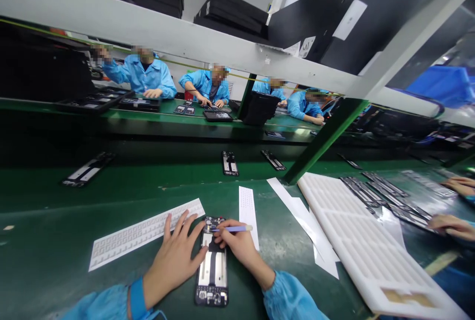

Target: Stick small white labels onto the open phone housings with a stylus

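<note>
An opened phone body (213, 275), black with silvery panels, lies on the green bench in front of me. My left hand (174, 255) rests along its left edge, fingers spread, the fingertips near a white sheet of small stickers (137, 236). In my right hand (237, 246) is a slim lilac pen-like tool (233, 229), gripped between thumb and fingers. Its tip points at the upper part of the phone body; whether it touches is too small to tell. Beyond my right hand lies a narrower sticker sheet (247, 206).
A white slotted foam tray (341, 231) and white paper strips (297, 216) lie to the right. More phone bodies (230, 163) lie along the green line. A green post (322, 142) rises ahead. A co-worker's hands (452, 226) are at far right; several people in blue sit opposite.
</note>
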Demonstrator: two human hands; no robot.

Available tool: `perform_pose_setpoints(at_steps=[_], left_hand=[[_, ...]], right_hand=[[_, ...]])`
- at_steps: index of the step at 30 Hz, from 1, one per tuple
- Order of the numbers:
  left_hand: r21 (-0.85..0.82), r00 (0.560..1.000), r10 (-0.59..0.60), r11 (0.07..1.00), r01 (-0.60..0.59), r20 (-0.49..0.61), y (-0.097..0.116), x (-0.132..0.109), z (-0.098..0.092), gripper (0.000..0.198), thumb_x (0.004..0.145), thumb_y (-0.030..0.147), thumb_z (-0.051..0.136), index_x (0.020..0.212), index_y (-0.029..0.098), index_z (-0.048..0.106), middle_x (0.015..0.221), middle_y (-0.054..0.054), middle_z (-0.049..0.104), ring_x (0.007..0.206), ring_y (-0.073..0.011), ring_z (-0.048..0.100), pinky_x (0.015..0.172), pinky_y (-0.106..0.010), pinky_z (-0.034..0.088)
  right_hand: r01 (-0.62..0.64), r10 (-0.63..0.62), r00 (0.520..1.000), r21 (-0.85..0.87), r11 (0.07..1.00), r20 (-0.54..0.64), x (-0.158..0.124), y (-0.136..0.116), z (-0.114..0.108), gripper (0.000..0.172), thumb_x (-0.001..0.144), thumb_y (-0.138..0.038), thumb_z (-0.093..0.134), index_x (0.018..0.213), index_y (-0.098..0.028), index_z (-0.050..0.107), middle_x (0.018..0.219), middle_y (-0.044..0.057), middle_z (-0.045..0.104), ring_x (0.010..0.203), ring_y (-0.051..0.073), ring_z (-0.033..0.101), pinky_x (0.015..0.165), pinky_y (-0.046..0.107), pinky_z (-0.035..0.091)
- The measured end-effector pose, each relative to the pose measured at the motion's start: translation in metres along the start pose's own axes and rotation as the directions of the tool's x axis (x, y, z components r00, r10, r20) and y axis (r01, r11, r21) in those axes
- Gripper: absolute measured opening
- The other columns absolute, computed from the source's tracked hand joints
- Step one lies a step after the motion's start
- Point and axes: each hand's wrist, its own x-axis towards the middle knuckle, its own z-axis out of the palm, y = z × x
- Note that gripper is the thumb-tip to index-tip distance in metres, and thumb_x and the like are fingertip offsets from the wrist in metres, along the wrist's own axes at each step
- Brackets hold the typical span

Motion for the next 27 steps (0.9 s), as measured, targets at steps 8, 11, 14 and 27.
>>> perform_pose_setpoints(at_steps=[8,11,14,27], left_hand=[[0.041,0.994,0.084,0.996,-0.082,-0.065,0.009,-0.005,-0.014,0.049,0.093,0.05,0.051,0.14,0.036,0.048,0.145,-0.007,0.045,0.136,-0.0343,0.035,0.114,-0.061,0.015],[0.077,0.991,0.113,0.991,-0.107,-0.068,-0.005,-0.015,-0.028,0.058,0.092,0.057,0.05,0.144,0.033,0.042,0.148,-0.007,0.042,0.136,-0.0326,0.035,0.114,-0.058,0.021],[0.127,0.987,0.045,0.992,-0.026,-0.156,-0.049,-0.031,-0.045,0.044,0.094,0.047,0.051,0.133,0.027,0.056,0.139,-0.007,0.052,0.131,-0.03,0.043,0.114,-0.055,0.025],[0.062,0.983,-0.179,0.982,0.181,-0.042,-0.134,-0.072,-0.045,0.039,0.099,0.031,0.04,0.136,0.025,0.051,0.142,-0.006,0.05,0.136,-0.0258,0.039,0.114,-0.05,0.032]], right_hand=[[0.204,-0.19,0.956,0.042,0.978,-0.225,-0.007,-0.007,-0.006,0.043,0.075,-0.051,0.074,0.098,-0.016,0.064,0.065,0.003,0.07,0.049,0.014,0.062,0.044,0.023,0.054],[0.243,-0.227,0.948,0.047,0.969,-0.223,-0.01,-0.014,-0.008,0.048,0.076,-0.052,0.075,0.106,-0.017,0.062,0.076,0.006,0.073,0.059,0.017,0.066,0.05,0.026,0.058],[0.208,-0.205,0.975,0.022,0.978,-0.088,-0.013,-0.022,0.004,0.044,0.078,-0.054,0.075,0.1,-0.016,0.066,0.084,0.01,0.074,0.068,0.02,0.069,0.055,0.028,0.059],[0.054,-0.002,0.927,-0.128,0.99,0.375,0.042,0.005,0.155,0.026,0.072,-0.037,0.076,0.083,-0.014,0.071,0.06,0.002,0.07,0.053,0.016,0.067,0.053,0.025,0.055]])
